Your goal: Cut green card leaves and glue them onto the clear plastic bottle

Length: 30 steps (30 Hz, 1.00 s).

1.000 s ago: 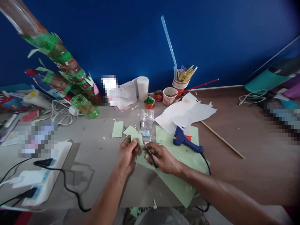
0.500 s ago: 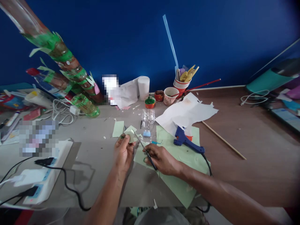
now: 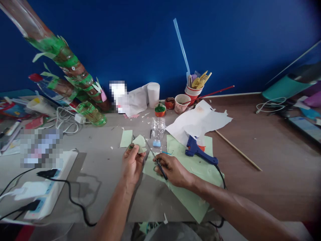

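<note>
Between the thumb and fingers of my left hand (image 3: 132, 160) is a small pale green piece of paper (image 3: 139, 142). My right hand (image 3: 173, 169) grips a pair of scissors (image 3: 160, 168) with dark handles, its blades pointing up and left to the right edge of that piece. Under my right hand lies a large light green sheet (image 3: 187, 197). A separate green paper rectangle (image 3: 126, 138) rests on the table, left of the held piece. Just beyond my hands lies a clear plastic bottle piece (image 3: 158, 129) with a blue cap.
A blue glue gun (image 3: 200, 153) lies on the green sheet, beside torn white paper (image 3: 200, 117). Paint cups (image 3: 159, 109) and a cup of plastic cutlery (image 3: 194, 89) stand at the wall. Painted bottles (image 3: 75, 72) lean at left, behind a power strip (image 3: 52, 190). A wooden stick (image 3: 238, 150) lies right.
My left hand has moved slightly left and turned the paper piece, which looks smaller and more rounded. The scissors stay in my right hand beside it.
</note>
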Motion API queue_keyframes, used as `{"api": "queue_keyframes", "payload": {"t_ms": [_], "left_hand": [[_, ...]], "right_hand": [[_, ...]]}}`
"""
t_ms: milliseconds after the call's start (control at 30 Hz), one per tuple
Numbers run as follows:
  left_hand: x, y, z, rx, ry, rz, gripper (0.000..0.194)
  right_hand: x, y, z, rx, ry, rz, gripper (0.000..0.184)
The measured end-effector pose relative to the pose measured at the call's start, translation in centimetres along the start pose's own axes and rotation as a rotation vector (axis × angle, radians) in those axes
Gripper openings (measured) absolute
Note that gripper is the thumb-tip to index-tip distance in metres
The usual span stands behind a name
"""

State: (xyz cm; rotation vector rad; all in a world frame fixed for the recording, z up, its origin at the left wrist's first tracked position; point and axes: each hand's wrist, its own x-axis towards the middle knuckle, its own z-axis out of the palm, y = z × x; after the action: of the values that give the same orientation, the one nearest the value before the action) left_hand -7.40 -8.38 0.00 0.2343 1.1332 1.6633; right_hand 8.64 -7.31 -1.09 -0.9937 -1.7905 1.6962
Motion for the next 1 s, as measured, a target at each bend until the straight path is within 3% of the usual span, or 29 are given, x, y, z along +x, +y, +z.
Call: {"api": "queue_keyframes", "payload": {"t_ms": [367, 800, 1000], "left_hand": [[0.4, -0.2, -0.1, 0.062, -0.005, 0.09, 0.029], [0.1, -0.4, 0.1, 0.144, 0.021, 0.067, 0.033], [-0.1, -0.7, 0.2, 0.21, -0.027, 0.036, 0.031]], "right_hand": [[-0.5, -1.2, -1.6, 0.142, -0.052, 0.032, 0.039], [-0.1, -1.6, -1.9, 0.047, -0.091, 0.049, 0.025], [-0.2, -1.4, -1.9, 0.029, -0.086, 0.04, 0.021]]}}
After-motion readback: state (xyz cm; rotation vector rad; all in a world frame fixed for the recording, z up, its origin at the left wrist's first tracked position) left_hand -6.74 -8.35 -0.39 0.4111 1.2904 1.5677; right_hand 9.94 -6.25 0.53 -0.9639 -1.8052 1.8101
